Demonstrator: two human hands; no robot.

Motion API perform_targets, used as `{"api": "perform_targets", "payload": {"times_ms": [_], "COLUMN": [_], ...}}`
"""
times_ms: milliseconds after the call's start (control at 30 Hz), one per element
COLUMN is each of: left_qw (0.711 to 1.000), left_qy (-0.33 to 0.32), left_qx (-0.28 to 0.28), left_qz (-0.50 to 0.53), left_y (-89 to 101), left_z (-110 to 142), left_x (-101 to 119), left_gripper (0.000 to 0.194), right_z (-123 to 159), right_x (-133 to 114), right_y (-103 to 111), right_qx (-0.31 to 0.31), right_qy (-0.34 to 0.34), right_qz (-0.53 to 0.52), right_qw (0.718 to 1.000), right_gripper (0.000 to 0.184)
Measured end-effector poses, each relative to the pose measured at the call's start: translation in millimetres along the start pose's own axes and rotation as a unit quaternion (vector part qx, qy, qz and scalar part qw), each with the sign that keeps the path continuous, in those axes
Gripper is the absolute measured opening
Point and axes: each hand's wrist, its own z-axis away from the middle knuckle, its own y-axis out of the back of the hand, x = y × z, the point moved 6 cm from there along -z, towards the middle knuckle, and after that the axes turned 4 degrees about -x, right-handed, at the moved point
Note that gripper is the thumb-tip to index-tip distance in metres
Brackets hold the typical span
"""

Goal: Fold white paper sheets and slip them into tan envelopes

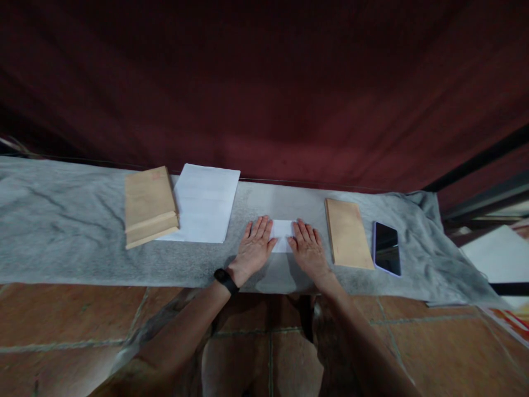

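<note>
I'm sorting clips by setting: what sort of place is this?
Probably indoors, perhaps a makeshift workspace at home: there are brown floor tiles, a grey cloth spread like a worktop, and a dark red backdrop behind it.

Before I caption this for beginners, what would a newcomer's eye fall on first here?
Probably the left hand and right hand mid-picture, laid flat at opposite ends of a small white paper on the grey cloth. Next, the dark red backdrop above, then the lilac-edged phone at the right, beside a brown paper packet.
</note>
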Motion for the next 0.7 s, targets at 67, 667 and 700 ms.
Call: {"api": "perform_targets", "payload": {"times_ms": [67, 667, 700], "left_qw": [1.000, 1.000, 1.000], "left_qy": [0.001, 0.012, 0.006], "left_qx": [-0.002, 0.000, 0.003], "left_qz": [-0.004, 0.002, 0.009], "left_y": [-0.1, 6.1, 6.8], "left_z": [0.0, -1.1, -1.5], "left_x": [-0.9, 1.7, 3.6], "left_gripper": [0.061, 0.061, 0.060], "right_z": [0.2, -3.0, -3.8], "right_x": [0.7, 3.7, 0.6], "right_y": [-0.4, 0.4, 0.8], "right_qx": [0.001, 0.051, 0.047], "right_qy": [0.001, -0.030, -0.025], "right_qz": [0.003, -0.026, -0.028], "right_qw": [1.000, 0.998, 0.998], "right_gripper": [0.055, 0.058, 0.058]}}
